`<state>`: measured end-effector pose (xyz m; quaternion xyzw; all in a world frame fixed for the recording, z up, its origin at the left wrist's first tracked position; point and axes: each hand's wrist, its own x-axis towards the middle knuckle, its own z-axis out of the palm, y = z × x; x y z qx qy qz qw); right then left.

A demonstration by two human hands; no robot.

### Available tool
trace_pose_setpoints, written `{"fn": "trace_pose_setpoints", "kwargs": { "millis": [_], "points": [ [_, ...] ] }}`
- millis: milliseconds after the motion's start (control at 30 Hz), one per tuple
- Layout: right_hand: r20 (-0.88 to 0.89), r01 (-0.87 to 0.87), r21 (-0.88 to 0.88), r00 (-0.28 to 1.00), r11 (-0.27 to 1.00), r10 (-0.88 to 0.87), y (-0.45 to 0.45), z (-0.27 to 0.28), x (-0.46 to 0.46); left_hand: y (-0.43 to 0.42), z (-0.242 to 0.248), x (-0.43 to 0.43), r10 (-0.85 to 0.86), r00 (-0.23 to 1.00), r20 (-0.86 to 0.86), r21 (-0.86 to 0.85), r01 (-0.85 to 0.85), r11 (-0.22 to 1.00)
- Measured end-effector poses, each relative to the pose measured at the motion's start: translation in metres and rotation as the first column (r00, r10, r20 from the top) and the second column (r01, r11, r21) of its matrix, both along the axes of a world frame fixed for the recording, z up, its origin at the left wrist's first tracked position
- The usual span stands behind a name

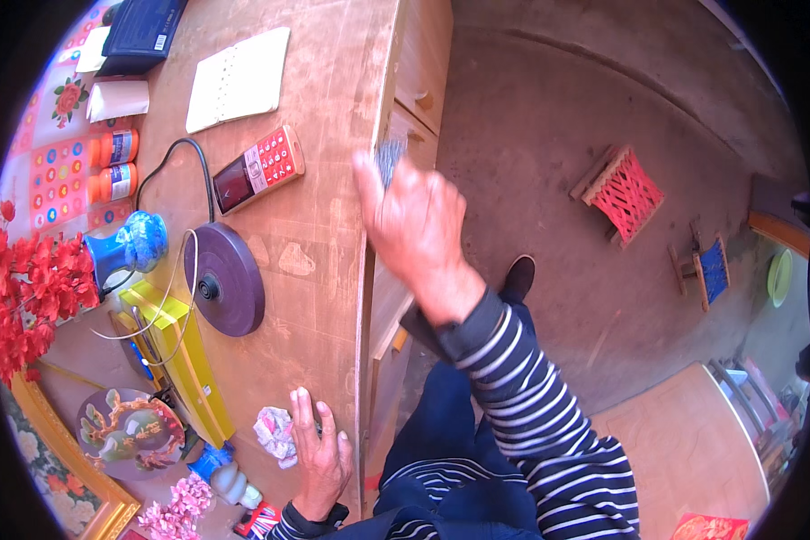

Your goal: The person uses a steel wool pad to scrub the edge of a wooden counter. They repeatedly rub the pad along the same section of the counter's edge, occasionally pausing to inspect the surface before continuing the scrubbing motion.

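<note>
My right hand (pixel 418 229) is closed around a small grey bristled thing, perhaps a brush (pixel 390 160). It is over the front edge of a wooden desk (pixel 324 283), and most of what it holds is hidden by the fingers. Flat on the desktop lies my left hand (pixel 320 452), fingers apart. A crumpled white and pink cloth or tissue (pixel 275 435) sits beside its fingertips. Farther along the desk are a keypad mobile phone (pixel 256 170) with red keys and an open spiral notebook (pixel 239 77).
A round dark kettle base (pixel 226 280) with a cord stands near a yellow box (pixel 182 364). Behind are a blue vase (pixel 131 243), orange-capped bottles (pixel 116 165) and an ornamental plate (pixel 131 432). Red (pixel 626 196) and blue (pixel 711 272) woven stools occupy the floor.
</note>
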<state>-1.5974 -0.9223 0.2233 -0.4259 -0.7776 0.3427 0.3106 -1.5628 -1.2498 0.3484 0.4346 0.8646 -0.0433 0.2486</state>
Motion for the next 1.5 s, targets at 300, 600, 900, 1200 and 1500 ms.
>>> {"fn": "trace_pose_setpoints", "kwargs": {
  "millis": [300,600,900,1200,1500],
  "points": [
    [0.151,-0.045,-0.028,0.987,0.999,0.049,0.003,0.013,0.005,0.000,-0.004,0.001,-0.004,1.000,-0.015,0.032,0.004,0.999],
    [0.158,-0.112,-0.400,0.969,0.910,0.189,-0.047,0.016,0.033,-0.001,-0.004,-0.002,-0.023,0.999,-0.034,0.078,0.026,0.997],
    [0.100,-0.036,-0.309,0.992,0.950,0.071,-0.018,0.012,0.010,-0.003,-0.003,-0.006,0.001,1.000,0.004,0.064,-0.001,0.998],
    [0.142,-0.106,-0.278,0.979,0.955,0.150,0.040,0.021,-0.009,0.006,0.007,-0.008,0.039,0.997,0.070,-0.013,-0.038,0.999],
    [0.015,-0.036,-0.259,0.999,0.965,0.041,0.089,0.009,-0.036,0.009,0.009,-0.006,0.060,0.995,0.077,-0.038,-0.057,0.998]
  ]
}}
